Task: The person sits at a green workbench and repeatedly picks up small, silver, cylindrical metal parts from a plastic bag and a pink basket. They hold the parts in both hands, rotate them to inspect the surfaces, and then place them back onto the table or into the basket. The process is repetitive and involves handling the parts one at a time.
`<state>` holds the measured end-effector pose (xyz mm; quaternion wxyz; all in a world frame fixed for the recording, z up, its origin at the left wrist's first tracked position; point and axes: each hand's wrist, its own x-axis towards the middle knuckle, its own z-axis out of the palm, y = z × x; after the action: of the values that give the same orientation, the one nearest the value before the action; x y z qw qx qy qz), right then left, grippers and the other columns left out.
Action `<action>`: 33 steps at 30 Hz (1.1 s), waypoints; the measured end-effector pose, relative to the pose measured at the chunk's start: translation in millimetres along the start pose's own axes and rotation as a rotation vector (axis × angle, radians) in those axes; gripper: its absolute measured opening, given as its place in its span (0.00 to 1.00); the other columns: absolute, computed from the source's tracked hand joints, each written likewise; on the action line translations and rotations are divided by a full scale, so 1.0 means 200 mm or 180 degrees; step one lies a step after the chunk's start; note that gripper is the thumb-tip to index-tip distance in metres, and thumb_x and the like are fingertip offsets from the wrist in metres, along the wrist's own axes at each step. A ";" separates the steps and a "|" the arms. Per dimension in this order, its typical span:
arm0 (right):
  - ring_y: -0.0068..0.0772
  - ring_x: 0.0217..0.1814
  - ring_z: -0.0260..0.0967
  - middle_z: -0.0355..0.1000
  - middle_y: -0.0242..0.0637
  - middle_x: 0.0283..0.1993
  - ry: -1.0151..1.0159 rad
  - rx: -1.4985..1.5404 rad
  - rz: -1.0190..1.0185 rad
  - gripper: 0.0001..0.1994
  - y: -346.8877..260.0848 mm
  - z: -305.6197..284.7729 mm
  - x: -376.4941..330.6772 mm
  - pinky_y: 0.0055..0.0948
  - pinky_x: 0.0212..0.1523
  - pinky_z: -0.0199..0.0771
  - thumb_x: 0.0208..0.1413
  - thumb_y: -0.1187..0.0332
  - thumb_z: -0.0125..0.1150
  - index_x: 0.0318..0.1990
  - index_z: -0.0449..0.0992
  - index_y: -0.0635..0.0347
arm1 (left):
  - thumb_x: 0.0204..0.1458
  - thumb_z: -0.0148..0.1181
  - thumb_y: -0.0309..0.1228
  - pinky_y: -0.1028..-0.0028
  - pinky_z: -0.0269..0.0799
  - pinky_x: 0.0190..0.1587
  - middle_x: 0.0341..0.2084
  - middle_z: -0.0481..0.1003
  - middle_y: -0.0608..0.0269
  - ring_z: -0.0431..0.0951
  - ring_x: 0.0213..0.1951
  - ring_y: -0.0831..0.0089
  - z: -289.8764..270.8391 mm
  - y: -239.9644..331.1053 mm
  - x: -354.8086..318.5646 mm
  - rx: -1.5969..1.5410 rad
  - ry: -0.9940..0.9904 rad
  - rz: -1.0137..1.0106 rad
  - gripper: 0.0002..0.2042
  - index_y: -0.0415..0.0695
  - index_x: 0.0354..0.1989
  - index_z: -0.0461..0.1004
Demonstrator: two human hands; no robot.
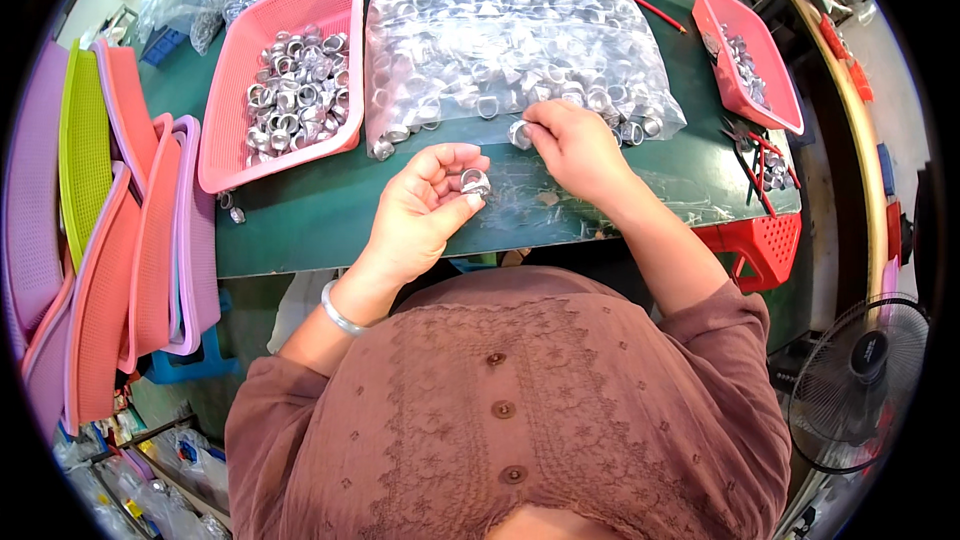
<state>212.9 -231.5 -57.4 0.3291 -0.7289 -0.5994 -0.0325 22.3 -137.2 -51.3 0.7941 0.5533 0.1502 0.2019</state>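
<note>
My left hand [418, 208] is closed on a silver ring [474, 182], pinched between thumb and fingers above the near part of the green table. To the right, my right hand [575, 145] pinches another silver ring [519, 134] in its fingertips, at the near edge of a large clear plastic bag [520, 50]. Many silver rings lie in and under the bag, and a few loose ones [383, 148] sit at its near left corner. Left of the bag, a pink basket [218, 155] holds a heap of similar rings [300, 90].
A smaller pink basket [765, 116] with metal pieces stands at the right, by red-handled pliers [745, 140] and a red pencil [658, 13]. Stacked baskets [105, 270] crowd the left side. A red stool [770, 245] and a black fan [865, 370] stand right of the green table [300, 230].
</note>
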 end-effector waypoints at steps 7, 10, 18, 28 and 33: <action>0.14 0.17 0.60 0.68 0.29 0.21 -0.1112 0.3780 0.2704 0.08 -0.11 -0.02 -0.04 0.14 0.17 0.56 0.54 0.67 0.51 0.32 0.72 0.62 | 0.47 0.54 0.16 0.78 0.66 0.48 0.44 0.69 0.60 0.69 0.45 0.77 -0.01 -0.03 0.01 0.0120 -0.0047 0.0017 0.20 0.36 0.50 0.63; 0.15 0.15 0.59 0.68 0.29 0.21 -0.1177 0.4148 0.2835 0.07 -0.14 0.03 -0.07 0.14 0.15 0.55 0.54 0.67 0.50 0.32 0.71 0.61 | 0.47 0.55 0.16 0.77 0.66 0.49 0.43 0.69 0.60 0.69 0.45 0.77 0.00 -0.02 0.02 -0.0007 -0.0084 -0.0026 0.20 0.36 0.51 0.63; 0.15 0.15 0.58 0.67 0.29 0.20 -0.0998 0.4167 0.2817 0.07 -0.20 0.05 -0.08 0.14 0.15 0.54 0.53 0.67 0.51 0.30 0.71 0.60 | 0.47 0.58 0.19 0.78 0.68 0.46 0.41 0.70 0.62 0.71 0.41 0.78 -0.01 -0.06 0.03 0.0103 0.0058 -0.0067 0.19 0.35 0.49 0.66; 0.15 0.20 0.60 0.68 0.29 0.24 -0.1102 0.3753 0.2304 0.09 -0.21 0.05 -0.09 0.15 0.21 0.60 0.56 0.68 0.49 0.37 0.71 0.63 | 0.46 0.57 0.19 0.81 0.66 0.39 0.36 0.67 0.65 0.69 0.35 0.80 0.00 -0.03 0.03 0.1580 0.0140 0.0776 0.13 0.36 0.43 0.70; 0.35 0.34 0.70 0.73 0.44 0.34 -0.1069 0.2051 0.1425 0.16 -0.14 0.04 -0.05 0.30 0.37 0.70 0.54 0.69 0.50 0.49 0.66 0.67 | 0.44 0.58 0.20 0.79 0.66 0.37 0.34 0.68 0.63 0.69 0.34 0.76 -0.11 0.17 0.05 0.2641 0.0712 0.1524 0.14 0.38 0.42 0.71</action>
<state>181.9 -234.5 -55.6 0.4367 -0.6962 -0.4512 0.3479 15.3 -104.4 -26.5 0.4171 0.8168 0.1709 0.3601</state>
